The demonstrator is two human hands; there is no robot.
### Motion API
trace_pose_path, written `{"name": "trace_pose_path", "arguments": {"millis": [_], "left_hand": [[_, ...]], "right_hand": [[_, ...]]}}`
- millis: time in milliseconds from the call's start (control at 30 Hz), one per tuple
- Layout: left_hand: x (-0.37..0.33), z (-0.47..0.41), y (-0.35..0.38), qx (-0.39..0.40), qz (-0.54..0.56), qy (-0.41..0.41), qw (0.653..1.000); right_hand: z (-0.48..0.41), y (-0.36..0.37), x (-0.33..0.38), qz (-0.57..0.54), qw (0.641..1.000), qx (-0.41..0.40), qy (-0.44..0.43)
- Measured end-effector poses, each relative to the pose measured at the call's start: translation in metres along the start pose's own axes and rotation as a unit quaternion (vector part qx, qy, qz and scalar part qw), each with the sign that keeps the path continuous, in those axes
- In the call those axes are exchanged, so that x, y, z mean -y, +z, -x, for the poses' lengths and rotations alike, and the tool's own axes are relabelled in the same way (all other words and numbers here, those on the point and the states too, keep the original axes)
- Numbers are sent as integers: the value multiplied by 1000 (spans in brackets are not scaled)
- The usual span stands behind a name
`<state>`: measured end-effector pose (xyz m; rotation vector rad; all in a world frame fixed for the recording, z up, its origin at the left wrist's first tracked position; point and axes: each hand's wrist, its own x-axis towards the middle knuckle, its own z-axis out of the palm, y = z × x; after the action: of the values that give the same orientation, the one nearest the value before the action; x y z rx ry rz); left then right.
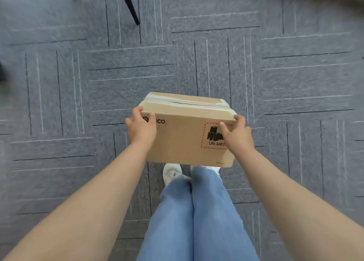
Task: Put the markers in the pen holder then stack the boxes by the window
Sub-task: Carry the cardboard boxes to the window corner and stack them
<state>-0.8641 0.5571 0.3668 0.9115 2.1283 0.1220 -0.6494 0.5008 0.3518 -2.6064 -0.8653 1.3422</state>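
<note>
A brown cardboard box with a taped top and a red-dashed battery label reading "UN 3481" is held in front of me above the floor. My left hand grips its left end, thumb on the near face and fingers around the corner. At the right end, my right hand grips the same way and partly covers the label. No markers, pen holder or window are in view.
Grey-blue carpet tiles cover the floor all around. Black chair legs stand at the top left. My legs in blue jeans and white shoes are directly below the box. The edges of the view are blurred.
</note>
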Motion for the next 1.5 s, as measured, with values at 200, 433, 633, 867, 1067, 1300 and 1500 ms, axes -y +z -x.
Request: {"name": "trace_pose_path", "arguments": {"millis": [200,433,633,867,1067,1300,1500], "left_hand": [[-78,83,-62,-3,19,70,997],[-159,159,-91,1,45,136,990],[-226,219,-76,36,53,201,977],[-312,302,-14,56,29,285,957],[-395,383,71,71,5,306,949],[-478,471,162,116,18,349,930],[-535,522,229,154,0,383,911]], "right_hand": [[75,-101,29,-65,995,-75,-18],[135,-202,35,-154,973,-171,-24],[155,-275,9,-219,945,-242,-5],[150,-364,-54,-302,905,-299,33],[124,-466,-124,-324,890,-316,56],[95,-591,-196,-341,857,-381,61],[73,-658,-249,-355,831,-416,100]]}}
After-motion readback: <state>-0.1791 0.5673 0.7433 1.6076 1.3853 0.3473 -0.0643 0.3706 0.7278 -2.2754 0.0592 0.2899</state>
